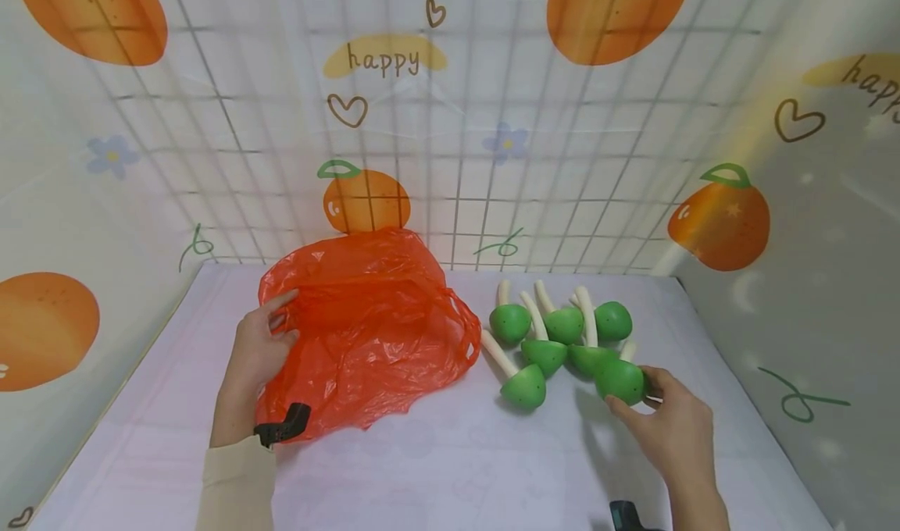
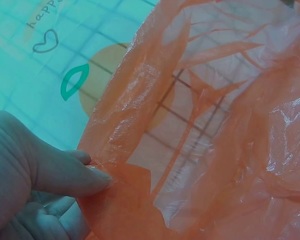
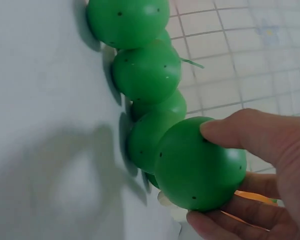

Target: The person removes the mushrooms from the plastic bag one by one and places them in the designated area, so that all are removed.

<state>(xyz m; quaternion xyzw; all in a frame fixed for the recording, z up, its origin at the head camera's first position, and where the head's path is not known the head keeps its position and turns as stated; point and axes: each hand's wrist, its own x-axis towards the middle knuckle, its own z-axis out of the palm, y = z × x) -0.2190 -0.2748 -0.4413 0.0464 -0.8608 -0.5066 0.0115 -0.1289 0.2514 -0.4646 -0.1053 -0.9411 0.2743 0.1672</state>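
Observation:
A red plastic bag lies spread on the left half of the table. My left hand pinches its edge between thumb and fingers, as the left wrist view shows at the bag's rim. On the right, my right hand grips the green cap of a toy mushroom, thumb on one side and fingers on the other. In the right wrist view this held mushroom appears lifted off the table. Beside it lie several more green-capped mushrooms with white stems, grouped close together.
The table has a pale cover. A white cloth printed with oranges hangs over a wire grid behind it, and similar cloth walls stand at both sides. The mushroom group sits just right of the bag.

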